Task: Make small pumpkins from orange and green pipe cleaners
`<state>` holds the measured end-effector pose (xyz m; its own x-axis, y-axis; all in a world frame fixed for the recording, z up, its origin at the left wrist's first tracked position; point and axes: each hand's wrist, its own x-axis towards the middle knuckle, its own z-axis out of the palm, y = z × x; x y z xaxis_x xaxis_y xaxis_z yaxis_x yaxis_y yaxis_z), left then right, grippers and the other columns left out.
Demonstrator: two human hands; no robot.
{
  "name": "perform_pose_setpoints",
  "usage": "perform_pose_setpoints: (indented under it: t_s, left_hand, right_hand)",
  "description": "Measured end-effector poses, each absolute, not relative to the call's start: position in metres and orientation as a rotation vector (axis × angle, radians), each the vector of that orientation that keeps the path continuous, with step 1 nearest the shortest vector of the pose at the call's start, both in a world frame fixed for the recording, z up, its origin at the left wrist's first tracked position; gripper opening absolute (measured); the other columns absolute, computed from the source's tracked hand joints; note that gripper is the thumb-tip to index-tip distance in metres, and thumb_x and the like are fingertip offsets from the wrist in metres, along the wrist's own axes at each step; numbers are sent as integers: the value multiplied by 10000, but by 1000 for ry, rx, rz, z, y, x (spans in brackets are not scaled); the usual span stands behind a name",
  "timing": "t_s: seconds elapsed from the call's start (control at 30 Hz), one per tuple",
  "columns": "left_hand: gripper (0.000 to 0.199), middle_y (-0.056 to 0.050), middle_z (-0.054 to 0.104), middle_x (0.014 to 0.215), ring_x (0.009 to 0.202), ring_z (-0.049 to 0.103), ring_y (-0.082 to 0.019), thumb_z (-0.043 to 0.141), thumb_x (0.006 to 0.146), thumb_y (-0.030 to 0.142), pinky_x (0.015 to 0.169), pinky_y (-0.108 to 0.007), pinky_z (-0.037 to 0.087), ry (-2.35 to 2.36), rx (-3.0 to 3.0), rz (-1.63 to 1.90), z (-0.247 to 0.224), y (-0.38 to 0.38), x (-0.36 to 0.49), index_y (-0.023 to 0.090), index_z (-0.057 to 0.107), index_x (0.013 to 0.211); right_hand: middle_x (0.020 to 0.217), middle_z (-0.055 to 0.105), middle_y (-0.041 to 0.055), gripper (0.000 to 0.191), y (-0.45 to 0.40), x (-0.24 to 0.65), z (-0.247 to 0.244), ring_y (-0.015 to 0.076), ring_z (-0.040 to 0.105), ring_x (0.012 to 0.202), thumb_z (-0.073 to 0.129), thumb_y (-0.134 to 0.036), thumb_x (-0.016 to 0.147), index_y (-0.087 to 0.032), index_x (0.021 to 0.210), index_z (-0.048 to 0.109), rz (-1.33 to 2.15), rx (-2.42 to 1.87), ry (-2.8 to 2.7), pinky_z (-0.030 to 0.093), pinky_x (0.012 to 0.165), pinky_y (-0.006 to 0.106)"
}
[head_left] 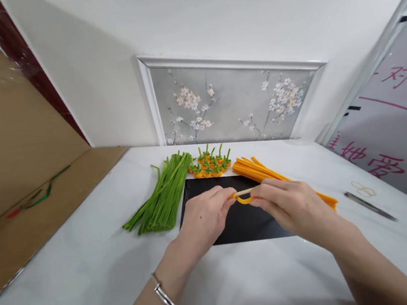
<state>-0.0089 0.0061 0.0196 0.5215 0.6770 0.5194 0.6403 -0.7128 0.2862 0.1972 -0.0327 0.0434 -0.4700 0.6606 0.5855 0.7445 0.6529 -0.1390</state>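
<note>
Over a black mat (241,226), my left hand (207,215) pinches one end of an orange pipe cleaner (244,201) against a thin pale stick (244,191). My right hand (297,204) is closed on the other side, gripping the stick and the pipe cleaner, which sags in a small curve between the hands. Just beyond the mat stand several small orange pumpkin shapes (213,165) with green stems. A bundle of green pipe cleaners (166,196) lies to the left; an orange pipe cleaner bundle (257,169) lies partly behind my right hand.
On the white table (103,279), a slim dark pen-like tool (371,206) and thin pale loops (364,188) lie at the right. Cardboard (9,110) borders the left side. A wall with a floral panel (227,103) rises behind, and a board with red writing (399,133) stands right.
</note>
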Motion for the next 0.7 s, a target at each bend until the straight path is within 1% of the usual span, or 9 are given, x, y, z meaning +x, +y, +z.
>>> perform_pose_setpoints:
  t_s: [0.13,0.3,0.4,0.47,0.57,0.63,0.7]
  left_hand:
    - [150,6,677,806,715,633,-148,511,944,188,597,-248,408,1078,2778,908,20,4,-7,187,650,1001]
    - [134,6,704,817,716,653,-160,501,948,208,602,-258,415,1025,2811,841,18,-1,-5,195,634,933]
    - [104,8,705,810,695,651,-164,497,946,211,585,-261,406,981,2817,850,17,-4,-4,199,600,934]
    - [75,16,697,786,669,646,-160,508,935,209,573,-256,404,956,2785,847,16,-5,-3,202,572,972]
    - [135,24,687,771,659,647,-157,532,917,218,573,-249,416,921,2720,881,16,-7,-2,207,534,1051]
    - [194,22,696,808,680,655,-155,535,915,223,587,-246,431,885,2690,912,16,-8,-1,217,520,1108]
    - [237,14,712,881,715,660,-150,517,924,215,620,-246,453,840,2669,923,16,-8,0,229,513,1161]
  right_hand:
    - [750,609,1,211,-23,198,50,127,567,623,484,-326,982,-222,879,636,-116,-1096,-2218,427,614,248]
    - [773,632,-4,228,-14,198,53,136,585,683,494,-360,975,-232,848,634,-70,-1165,-2182,430,665,257]
    - [739,628,-21,225,-7,204,54,131,562,664,533,-375,951,-230,807,627,100,-1209,-2182,419,645,258]
    - [688,603,-31,230,-2,210,53,125,530,622,540,-368,940,-229,778,625,285,-1247,-2205,405,605,254]
    - [626,544,-35,253,7,219,48,119,461,567,532,-391,926,-230,762,637,530,-1308,-2234,367,535,248]
    - [605,516,-34,268,13,222,42,118,430,554,532,-401,916,-226,745,640,627,-1318,-2257,346,513,248]
    - [614,523,-28,264,17,222,37,119,436,566,537,-378,907,-217,718,628,675,-1300,-2292,351,524,253]
